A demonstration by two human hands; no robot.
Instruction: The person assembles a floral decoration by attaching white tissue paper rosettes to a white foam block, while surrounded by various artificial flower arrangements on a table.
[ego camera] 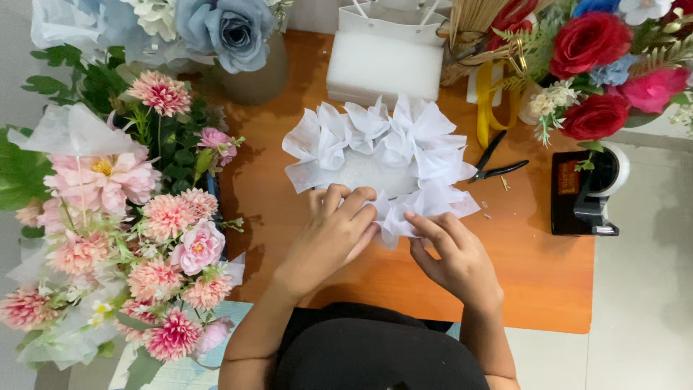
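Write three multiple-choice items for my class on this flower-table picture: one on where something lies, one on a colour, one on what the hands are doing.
1. Where do the black pliers lie?
A. on the table, right of the white paper ruffle
B. in the pink bouquet
C. on the floor

2. What colour is the big rose at the top left?
A. yellow
B. blue-grey
C. orange

3. What are the left hand and right hand doing?
A. resting apart from everything
B. holding scissors
C. both pinching the ruffle's near edge

Answers: 1 A, the pliers sit on the orange wood beside the ruffle. 2 B, its petals are a dusty blue. 3 C, the fingers of both hands press on the white paper at the near side.
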